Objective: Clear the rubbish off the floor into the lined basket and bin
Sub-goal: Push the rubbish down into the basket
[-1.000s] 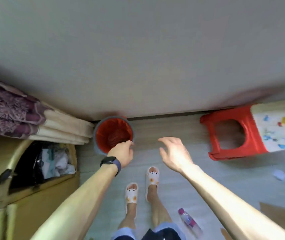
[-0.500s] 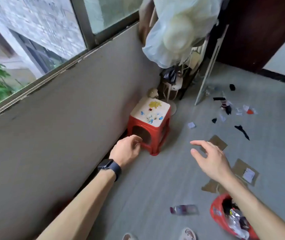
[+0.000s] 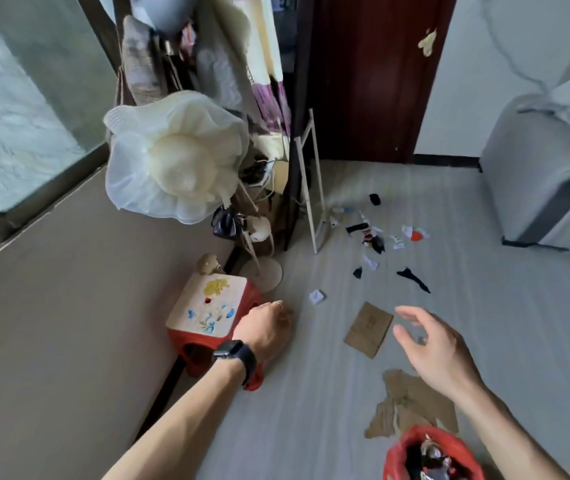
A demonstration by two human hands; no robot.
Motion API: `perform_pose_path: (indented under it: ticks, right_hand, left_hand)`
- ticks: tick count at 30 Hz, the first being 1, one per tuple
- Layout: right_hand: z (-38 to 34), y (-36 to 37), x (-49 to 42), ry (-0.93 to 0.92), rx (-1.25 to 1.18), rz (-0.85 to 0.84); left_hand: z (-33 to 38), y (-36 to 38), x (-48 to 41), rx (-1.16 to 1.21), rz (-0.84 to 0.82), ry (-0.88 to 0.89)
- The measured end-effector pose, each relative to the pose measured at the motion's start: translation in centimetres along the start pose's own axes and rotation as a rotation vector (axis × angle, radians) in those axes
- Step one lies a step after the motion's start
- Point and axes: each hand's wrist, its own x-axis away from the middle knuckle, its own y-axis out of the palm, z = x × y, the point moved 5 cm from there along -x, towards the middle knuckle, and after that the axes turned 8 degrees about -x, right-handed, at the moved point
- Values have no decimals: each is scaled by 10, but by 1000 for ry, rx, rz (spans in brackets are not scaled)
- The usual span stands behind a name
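Floor (image 3: 311, 410): red-lined basket (image 3: 394, 455) holds rubbish (image 3: 429, 460).

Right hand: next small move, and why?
Probably lower the right hand onto the flat cardboard piece just to its left and pinch an edge. The hand is open, holds nothing and hovers beside that piece, and the red-lined basket sits close by, nearer the person, for the drop.

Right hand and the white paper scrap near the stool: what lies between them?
A flat brown cardboard piece, seen in the head view, between the right hand and white paper scrap.
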Motion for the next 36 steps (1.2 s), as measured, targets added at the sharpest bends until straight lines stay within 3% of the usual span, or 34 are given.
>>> perform_pose_path:
  ticks: [7, 20, 28, 32, 36]
  right_hand:
    - [35, -5, -106, 72, 41, -52]
    - [67, 19, -377, 245, 156, -108]
    - [119, 9, -499, 350, 227, -204]
    - [166, 6, -582, 393, 264, -335]
    - [239, 14, -696, 360, 319, -518]
  left_hand:
    - [29, 20, -123, 4, -64, 24]
    - [1, 19, -419, -44, -266, 22]
    - [21, 42, -532, -24, -366, -19]
    - [29, 80, -590, -14, -456, -136]
    - [41, 135, -664, 74, -439, -335]
